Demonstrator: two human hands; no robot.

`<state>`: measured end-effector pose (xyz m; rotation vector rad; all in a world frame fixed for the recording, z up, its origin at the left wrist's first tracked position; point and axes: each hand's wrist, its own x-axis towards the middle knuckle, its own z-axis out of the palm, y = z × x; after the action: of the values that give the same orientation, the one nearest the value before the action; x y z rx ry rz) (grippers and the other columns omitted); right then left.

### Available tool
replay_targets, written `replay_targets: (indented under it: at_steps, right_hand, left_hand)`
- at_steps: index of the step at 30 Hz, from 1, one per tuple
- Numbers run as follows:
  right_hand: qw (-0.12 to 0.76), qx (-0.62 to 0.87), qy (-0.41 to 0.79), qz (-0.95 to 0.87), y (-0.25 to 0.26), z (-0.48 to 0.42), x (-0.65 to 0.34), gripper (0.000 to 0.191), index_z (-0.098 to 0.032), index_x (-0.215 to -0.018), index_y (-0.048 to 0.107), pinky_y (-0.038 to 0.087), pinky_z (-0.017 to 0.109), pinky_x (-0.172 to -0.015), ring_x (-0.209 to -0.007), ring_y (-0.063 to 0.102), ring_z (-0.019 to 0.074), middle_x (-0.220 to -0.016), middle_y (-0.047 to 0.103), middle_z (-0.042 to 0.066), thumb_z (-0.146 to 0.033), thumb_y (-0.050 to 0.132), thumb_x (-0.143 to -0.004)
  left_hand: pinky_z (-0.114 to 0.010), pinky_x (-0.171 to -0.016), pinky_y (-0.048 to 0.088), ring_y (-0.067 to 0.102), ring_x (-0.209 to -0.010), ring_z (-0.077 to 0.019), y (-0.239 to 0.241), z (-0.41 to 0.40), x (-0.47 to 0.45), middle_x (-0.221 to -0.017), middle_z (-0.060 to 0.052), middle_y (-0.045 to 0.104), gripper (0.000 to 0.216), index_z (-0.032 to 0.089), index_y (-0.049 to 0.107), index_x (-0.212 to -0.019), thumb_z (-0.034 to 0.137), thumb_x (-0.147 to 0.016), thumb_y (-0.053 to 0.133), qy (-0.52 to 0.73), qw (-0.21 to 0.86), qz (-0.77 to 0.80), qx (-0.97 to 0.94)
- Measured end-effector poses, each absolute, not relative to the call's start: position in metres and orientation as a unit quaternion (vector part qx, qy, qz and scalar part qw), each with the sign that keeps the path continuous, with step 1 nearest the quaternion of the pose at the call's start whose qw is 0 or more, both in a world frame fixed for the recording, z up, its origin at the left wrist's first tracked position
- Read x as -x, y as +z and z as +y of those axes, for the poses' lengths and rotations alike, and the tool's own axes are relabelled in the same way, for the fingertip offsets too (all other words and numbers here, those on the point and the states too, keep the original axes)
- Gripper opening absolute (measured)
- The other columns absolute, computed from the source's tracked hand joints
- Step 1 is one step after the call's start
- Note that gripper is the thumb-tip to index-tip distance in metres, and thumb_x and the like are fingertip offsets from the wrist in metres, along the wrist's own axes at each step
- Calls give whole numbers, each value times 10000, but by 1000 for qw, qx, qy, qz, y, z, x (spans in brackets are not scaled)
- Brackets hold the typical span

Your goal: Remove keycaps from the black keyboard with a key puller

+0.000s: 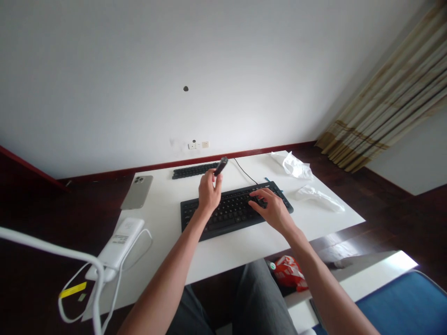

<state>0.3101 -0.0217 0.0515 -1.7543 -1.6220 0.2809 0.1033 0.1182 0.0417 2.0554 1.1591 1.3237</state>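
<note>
A black keyboard (230,211) lies at a slant across the white table. My left hand (209,190) is raised over its upper left part, closed around a short dark stick-like tool (220,166) that points up and away; its exact kind is unclear. Over the right part of the keys is my right hand (270,207), fingers curved and thumb apart from them. I see nothing held in it, and cannot tell whether its fingertips touch the keys. Behind the keyboard lie several rows of black keys (193,171), partly hidden by my left hand.
A grey phone (137,192) lies at the table's left, with a white power strip (120,244) and cable nearer me. Crumpled white plastic wrappers (296,166) lie at the right. A thin teal item (267,179) shows behind the keyboard. Below is a red bag (290,273).
</note>
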Motion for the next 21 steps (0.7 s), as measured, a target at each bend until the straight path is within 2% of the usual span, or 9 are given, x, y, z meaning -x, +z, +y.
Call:
replay_targets:
  at_steps: [3, 6, 10, 17, 21]
  right_hand:
    - [347, 690, 115, -625, 41, -29, -319, 253, -265, -1112, 752, 573, 399, -817, -896, 698, 244, -1074, 725, 61, -422, 717, -917]
    - [344, 690, 115, -626, 33, -31, -319, 244, -263, -1111, 746, 576, 403, -831, -907, 705, 247, -1071, 733, 58, -393, 727, -905]
    - [336, 682, 102, -642, 31, -28, -315, 200, -260, -1085, 746, 574, 426, -853, -929, 708, 265, -1038, 746, 63, -345, 712, -906]
    - [317, 680, 107, -653, 33, -14, -318, 187, -255, -1041, 786, 585, 432, -802, -858, 730, 276, -940, 780, 57, -313, 697, -887]
    - [349, 674, 134, -637, 46, -4, -322, 201, -259, -1030, 816, 599, 402, -770, -794, 743, 257, -917, 800, 54, -346, 714, -880]
  left_hand:
    - [-275, -659, 439, 563, -710, -174, 39, 144, -78, -795, -17, 601, 366, 204, 616, -1000, 536, -1047, 469, 490, 221, 468, -701]
    - [-281, -726, 457, 586, -748, -189, 32, 166, -48, -794, -35, 627, 385, 202, 644, -931, 519, -1038, 455, 483, 182, 482, -708]
    - [-309, -770, 485, 646, -784, -234, 20, 186, -12, -791, -62, 673, 423, 197, 671, -938, 545, -1015, 444, 469, 160, 592, -635]
    - [-366, -857, 522, 722, -961, -315, 5, 202, 14, -979, -162, 769, 540, 171, 706, -974, 592, -1014, 371, 473, 179, 661, -554]
    - [-360, -884, 531, 734, -990, -305, 0, 204, 12, -1021, -144, 786, 533, 191, 725, -979, 601, -1013, 387, 474, 192, 660, -550]
